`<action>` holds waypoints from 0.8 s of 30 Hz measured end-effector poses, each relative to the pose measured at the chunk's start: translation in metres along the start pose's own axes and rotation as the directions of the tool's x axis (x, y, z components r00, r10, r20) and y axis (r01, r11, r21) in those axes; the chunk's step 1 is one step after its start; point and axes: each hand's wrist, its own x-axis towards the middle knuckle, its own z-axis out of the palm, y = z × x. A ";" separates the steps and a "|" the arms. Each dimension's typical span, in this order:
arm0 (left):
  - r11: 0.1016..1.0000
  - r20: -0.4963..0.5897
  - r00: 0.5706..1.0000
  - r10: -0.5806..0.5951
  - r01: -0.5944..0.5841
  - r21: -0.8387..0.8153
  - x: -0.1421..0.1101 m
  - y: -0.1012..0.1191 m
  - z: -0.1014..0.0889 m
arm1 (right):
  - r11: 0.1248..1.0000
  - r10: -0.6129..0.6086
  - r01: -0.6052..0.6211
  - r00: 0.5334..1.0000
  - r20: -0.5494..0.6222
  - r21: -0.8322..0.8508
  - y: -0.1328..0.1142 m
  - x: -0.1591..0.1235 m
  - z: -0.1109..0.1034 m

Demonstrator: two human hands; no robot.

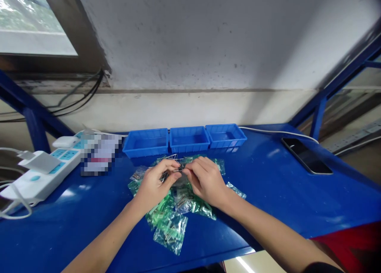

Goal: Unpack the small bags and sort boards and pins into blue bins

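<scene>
Above the middle of the blue table, my left hand (pixel 156 181) and my right hand (pixel 206 179) meet fingertip to fingertip. Both are closed in a pinch on a small thin metal piece (pixel 181 168) with a dark part; its exact kind is too small to tell. Beneath and around them lies a loose pile of small green and clear plastic bags (pixel 170 234), with thin, pin-like parts inside some. A few thin metal rods (pixel 172 157) show just beyond my left fingers. My hands hide part of the pile.
Three blue bins, left (pixel 145 148), middle (pixel 189 146) and right (pixel 228 143), stand in a row along the back. To the left lies a white power strip (pixel 44 181) with chargers and cables, beside a blurred-out flat item (pixel 102 154). A black phone (pixel 306 156) lies at right.
</scene>
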 end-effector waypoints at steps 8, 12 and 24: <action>0.961 -0.034 0.984 0.174 -0.162 0.223 0.000 0.007 -0.005 | 0.997 0.011 -0.013 0.999 0.036 0.071 0.001 -0.001 -0.002; 0.980 -0.010 0.993 0.115 -0.112 0.167 0.000 0.009 -0.003 | 0.997 -0.048 0.044 0.997 0.066 0.061 0.000 -0.001 -0.002; 0.768 0.064 0.998 -0.021 -0.025 0.640 0.008 -0.015 -0.020 | 0.895 0.216 -0.368 0.853 -0.476 -0.253 0.074 0.003 -0.047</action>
